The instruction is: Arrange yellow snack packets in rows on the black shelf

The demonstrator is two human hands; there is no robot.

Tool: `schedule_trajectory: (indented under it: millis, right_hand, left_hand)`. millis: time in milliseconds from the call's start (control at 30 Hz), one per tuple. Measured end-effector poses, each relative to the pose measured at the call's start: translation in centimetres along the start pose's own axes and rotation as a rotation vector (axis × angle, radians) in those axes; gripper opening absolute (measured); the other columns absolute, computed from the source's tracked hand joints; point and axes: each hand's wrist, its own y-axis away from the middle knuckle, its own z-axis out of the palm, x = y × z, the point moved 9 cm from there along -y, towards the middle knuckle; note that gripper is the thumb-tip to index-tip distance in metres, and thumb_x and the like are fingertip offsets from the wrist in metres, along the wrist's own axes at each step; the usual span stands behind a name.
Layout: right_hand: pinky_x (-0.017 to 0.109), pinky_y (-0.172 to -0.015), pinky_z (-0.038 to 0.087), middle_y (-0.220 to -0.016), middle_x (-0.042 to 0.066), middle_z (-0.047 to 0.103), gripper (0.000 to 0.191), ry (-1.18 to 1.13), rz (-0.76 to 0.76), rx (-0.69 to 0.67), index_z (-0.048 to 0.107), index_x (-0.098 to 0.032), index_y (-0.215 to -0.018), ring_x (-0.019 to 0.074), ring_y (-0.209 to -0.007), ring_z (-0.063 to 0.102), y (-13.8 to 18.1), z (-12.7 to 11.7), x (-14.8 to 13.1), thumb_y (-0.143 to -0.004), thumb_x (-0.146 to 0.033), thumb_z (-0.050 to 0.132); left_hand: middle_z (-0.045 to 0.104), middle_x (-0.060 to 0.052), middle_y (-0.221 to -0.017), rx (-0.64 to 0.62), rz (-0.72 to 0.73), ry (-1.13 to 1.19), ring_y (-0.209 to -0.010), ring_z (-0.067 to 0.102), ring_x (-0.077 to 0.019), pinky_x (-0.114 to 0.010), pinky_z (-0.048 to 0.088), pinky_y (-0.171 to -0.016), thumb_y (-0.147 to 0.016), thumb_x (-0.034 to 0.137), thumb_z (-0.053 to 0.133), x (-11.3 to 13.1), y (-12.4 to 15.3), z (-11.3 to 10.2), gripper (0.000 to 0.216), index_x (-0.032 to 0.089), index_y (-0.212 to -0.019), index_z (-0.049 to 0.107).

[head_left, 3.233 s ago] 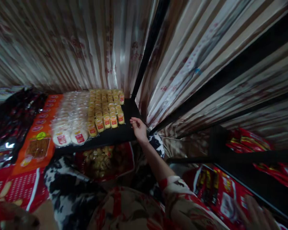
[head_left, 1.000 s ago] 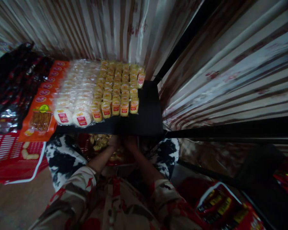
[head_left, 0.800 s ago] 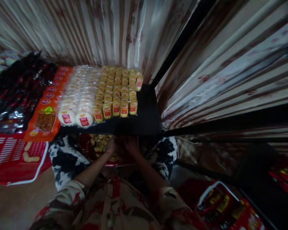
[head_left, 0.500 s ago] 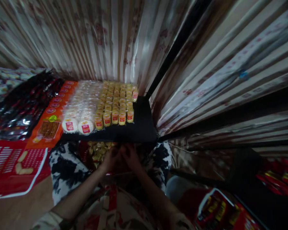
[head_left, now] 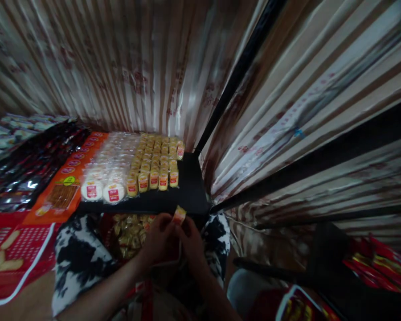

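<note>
Between the fingertips of my left hand (head_left: 159,236) and my right hand (head_left: 190,237) is a small wrapped snack (head_left: 179,215) with a yellow and red label. Both hands are closed on it, low in front of the black shelf's edge. Under my left hand, a red basket (head_left: 107,243) rests between my legs, holding many gold-wrapped snacks (head_left: 128,236). On the shelf (head_left: 192,185), similar yellow wrapped snacks (head_left: 153,178) stand in tight rows. The hands hide part of the basket.
Left of the yellow rows are white round wrapped snacks (head_left: 114,192), an orange packet (head_left: 65,189) and dark shiny packets (head_left: 26,169). A red basket (head_left: 30,249) with pale sticks sits at left. Black poles (head_left: 270,187) and striped curtains (head_left: 147,67) close in behind. Red packets (head_left: 381,263) lie at right.
My hands have lifted slightly toward the shelf edge, and the small wrapped snack now shows between the fingertips. The view has tilted, so the shelf appears lower and further left.
</note>
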Motion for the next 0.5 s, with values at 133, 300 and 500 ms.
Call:
schedule_trajectory:
  millis: [133, 300, 500]
  right_hand:
    - [0.038, -0.086, 0.049, -0.101, 0.008, 0.067, 0.041, 0.092, -0.11, 0.106, 0.056, -0.018, -0.109, 0.0225, -0.092, 0.063, -1.8, -1.8, -2.3, -0.073, -0.037, 0.06]
    - [0.037, -0.086, 0.049, -0.102, 0.009, 0.067, 0.049, 0.031, -0.238, 0.188, 0.052, -0.017, -0.116, 0.0213, -0.093, 0.063, -5.8, -3.3, -4.3, -0.072, -0.037, 0.059]
    - [0.036, -0.086, 0.049, -0.109, 0.011, 0.065, 0.053, -0.065, -0.293, 0.204, 0.051, -0.016, -0.119, 0.0207, -0.093, 0.064, -12.2, -2.8, -6.7, -0.069, -0.032, 0.059]
  left_hand:
    - [0.067, -0.006, -0.108, -0.029, 0.095, -0.102, -0.101, 0.06, -0.0193, -0.035, 0.044, -0.096, -0.078, 0.026, 0.047, 2.1, -1.5, 2.0, 0.028, 0.02, -0.099, 0.064]
    - [0.053, -0.011, -0.131, 0.039, 0.168, -0.179, -0.123, 0.047, -0.0209, -0.037, 0.033, -0.108, -0.079, 0.023, 0.047, 3.9, -3.5, 4.1, 0.039, 0.016, -0.116, 0.058]
    - [0.039, -0.011, -0.142, 0.008, 0.121, -0.139, -0.133, 0.034, -0.0197, -0.034, 0.022, -0.113, -0.085, 0.024, 0.039, 6.4, -6.9, 6.8, 0.047, 0.011, -0.129, 0.048]
